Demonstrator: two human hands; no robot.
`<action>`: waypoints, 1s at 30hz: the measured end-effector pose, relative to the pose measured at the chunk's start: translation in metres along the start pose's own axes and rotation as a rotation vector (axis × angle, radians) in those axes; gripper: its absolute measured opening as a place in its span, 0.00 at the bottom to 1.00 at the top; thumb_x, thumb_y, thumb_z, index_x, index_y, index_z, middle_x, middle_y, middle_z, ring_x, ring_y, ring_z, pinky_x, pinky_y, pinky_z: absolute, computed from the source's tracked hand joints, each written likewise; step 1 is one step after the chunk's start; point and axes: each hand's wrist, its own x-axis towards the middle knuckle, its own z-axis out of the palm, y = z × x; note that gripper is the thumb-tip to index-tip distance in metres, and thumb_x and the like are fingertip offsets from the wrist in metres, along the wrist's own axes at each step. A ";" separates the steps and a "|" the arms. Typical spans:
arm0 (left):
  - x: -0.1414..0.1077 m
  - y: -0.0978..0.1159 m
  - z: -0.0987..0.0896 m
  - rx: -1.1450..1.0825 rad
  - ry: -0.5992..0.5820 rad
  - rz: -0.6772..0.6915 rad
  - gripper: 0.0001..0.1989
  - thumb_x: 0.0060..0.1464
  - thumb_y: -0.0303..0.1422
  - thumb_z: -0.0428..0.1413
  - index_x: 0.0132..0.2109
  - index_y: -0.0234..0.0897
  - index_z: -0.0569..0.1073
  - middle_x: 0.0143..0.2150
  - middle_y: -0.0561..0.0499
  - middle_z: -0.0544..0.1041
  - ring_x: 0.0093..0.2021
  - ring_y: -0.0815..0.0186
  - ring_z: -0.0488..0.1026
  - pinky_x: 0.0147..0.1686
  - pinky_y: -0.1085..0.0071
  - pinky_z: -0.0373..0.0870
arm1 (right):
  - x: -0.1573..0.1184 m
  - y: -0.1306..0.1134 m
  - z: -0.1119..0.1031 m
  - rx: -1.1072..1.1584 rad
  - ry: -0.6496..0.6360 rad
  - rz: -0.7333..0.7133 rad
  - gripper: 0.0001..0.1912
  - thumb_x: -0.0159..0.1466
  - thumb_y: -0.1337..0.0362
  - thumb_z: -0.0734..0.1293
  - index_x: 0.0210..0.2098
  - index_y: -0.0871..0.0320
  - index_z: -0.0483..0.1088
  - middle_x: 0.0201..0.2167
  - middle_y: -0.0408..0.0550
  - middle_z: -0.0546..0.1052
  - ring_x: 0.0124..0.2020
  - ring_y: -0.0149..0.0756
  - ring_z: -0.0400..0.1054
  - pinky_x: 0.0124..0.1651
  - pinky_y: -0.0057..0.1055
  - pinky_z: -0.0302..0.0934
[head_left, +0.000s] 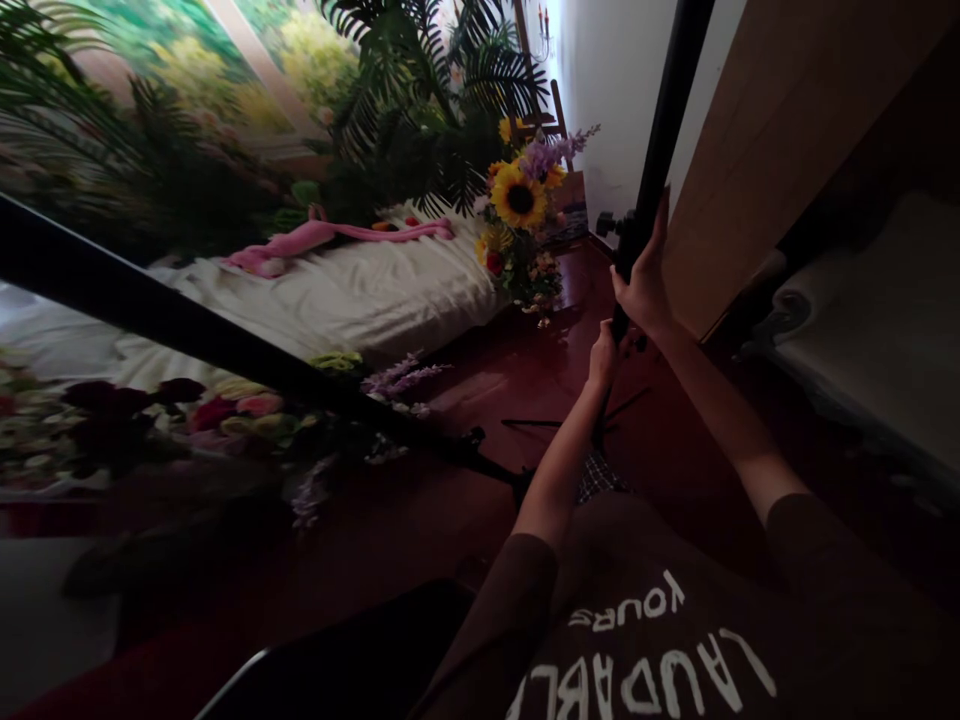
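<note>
Both of my hands are on a black light stand [667, 115] that rises from the floor toward the upper right. My left hand [602, 352] is wrapped around the pole low down, its fingers partly hidden. Just above it, my right hand [646, 285] grips the pole from the right side, with the thumb across the front and a finger lying up along the tube. A tightening knob [615, 223] sticks out to the left beside my right hand. Thin splayed legs [531, 423] of the stand show on the floor below, dim and partly hidden by my forearm.
A second black pole [202, 335] slants across the left side. Behind it is a bed with a white cover [375, 300] bearing a pink plush toy [300, 243]. Sunflowers [519, 196] stand at its corner. A brown panel [757, 150] and a rolled white sheet [817, 290] are at right.
</note>
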 end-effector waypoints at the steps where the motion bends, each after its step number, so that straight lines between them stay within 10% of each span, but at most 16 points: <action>1: 0.000 -0.001 0.000 -0.004 -0.007 0.005 0.20 0.59 0.41 0.53 0.55 0.38 0.63 0.39 0.43 0.78 0.36 0.60 0.77 0.38 0.68 0.70 | -0.007 0.000 0.003 0.018 -0.006 0.022 0.48 0.67 0.59 0.60 0.69 0.55 0.17 0.73 0.48 0.36 0.73 0.41 0.28 0.73 0.44 0.33; 16: 0.005 -0.022 0.003 0.000 -0.101 0.079 0.32 0.61 0.37 0.50 0.65 0.25 0.49 0.59 0.24 0.67 0.56 0.54 0.72 0.51 0.60 0.70 | -0.078 0.015 0.028 0.233 -0.229 0.455 0.42 0.60 0.52 0.68 0.66 0.64 0.49 0.63 0.64 0.63 0.66 0.54 0.55 0.67 0.48 0.51; 30: 0.000 -0.018 0.005 -0.012 -0.046 0.092 0.23 0.62 0.42 0.49 0.57 0.33 0.56 0.50 0.33 0.74 0.48 0.58 0.76 0.47 0.63 0.70 | -0.137 0.055 -0.041 0.025 -0.252 0.066 0.14 0.66 0.62 0.62 0.47 0.53 0.74 0.45 0.50 0.79 0.50 0.43 0.70 0.57 0.45 0.63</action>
